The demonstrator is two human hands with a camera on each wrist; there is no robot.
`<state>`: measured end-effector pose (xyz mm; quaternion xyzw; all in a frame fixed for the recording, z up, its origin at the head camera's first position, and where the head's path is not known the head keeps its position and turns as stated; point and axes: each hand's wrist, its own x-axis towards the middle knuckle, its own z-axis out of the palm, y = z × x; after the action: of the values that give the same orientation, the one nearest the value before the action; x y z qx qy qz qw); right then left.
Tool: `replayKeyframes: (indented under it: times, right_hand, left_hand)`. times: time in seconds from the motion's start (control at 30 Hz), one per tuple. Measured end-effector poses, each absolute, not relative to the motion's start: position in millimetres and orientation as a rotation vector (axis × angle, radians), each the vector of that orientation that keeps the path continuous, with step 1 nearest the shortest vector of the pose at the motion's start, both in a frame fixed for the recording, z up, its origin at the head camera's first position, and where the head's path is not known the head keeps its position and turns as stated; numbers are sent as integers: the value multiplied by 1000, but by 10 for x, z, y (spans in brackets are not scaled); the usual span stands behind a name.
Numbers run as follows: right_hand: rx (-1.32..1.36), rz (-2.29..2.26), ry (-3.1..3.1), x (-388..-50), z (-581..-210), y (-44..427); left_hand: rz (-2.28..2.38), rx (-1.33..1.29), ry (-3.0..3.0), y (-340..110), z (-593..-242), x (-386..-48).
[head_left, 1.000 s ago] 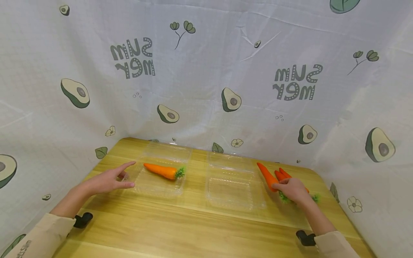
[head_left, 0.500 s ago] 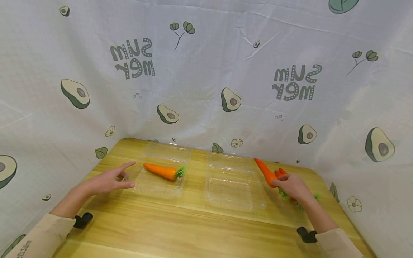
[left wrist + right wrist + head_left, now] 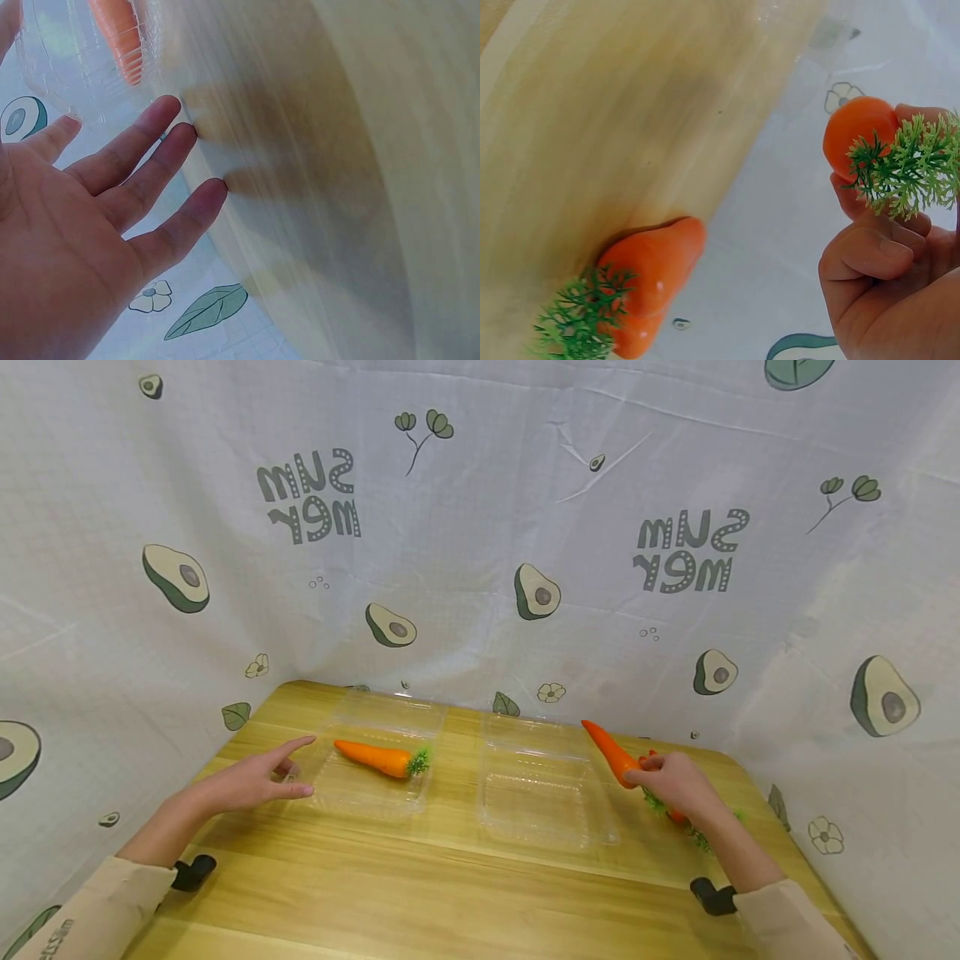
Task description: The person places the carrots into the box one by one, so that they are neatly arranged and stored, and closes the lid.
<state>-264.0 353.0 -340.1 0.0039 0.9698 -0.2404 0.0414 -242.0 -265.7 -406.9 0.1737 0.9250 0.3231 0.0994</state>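
My right hand (image 3: pixel 675 783) pinches an orange carrot (image 3: pixel 611 753) near its leafy end, tip pointing up and left. In the right wrist view the held carrot (image 3: pixel 859 135) shows its round end and green leaves beside my fingers, above the table. Below that hand lie other carrots (image 3: pixel 652 277), partly hidden in the head view. My left hand (image 3: pixel 247 781), fingers spread, is at the left edge of a clear plastic box (image 3: pixel 367 799) in which one carrot (image 3: pixel 375 757) lies. The left wrist view shows the palm and extended fingers of this hand (image 3: pixel 97 202), holding nothing.
A second clear plastic box (image 3: pixel 532 810) stands with its lid folded back, between the first box and the right hand. Both boxes are on a wooden table (image 3: pixel 420 893). A white printed curtain (image 3: pixel 465 527) hangs behind and at the sides.
The right hand has lifted its carrot up and a little to the left, away from the other carrots. The left hand and the carrot in the left box have stayed put.
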Motion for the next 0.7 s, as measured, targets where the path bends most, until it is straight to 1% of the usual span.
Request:
replayKeyframes:
  times: [0.23, 0.7]
  right_hand:
    - [-43, -691, 2980, -2641, -3303, 3425]
    - [-107, -719, 2975, -2678, -3230, 3211]
  left_hand:
    - [959, 513, 2736, -2659, -4071, -2419]
    - [959, 507, 2732, -2653, -4053, -2417]
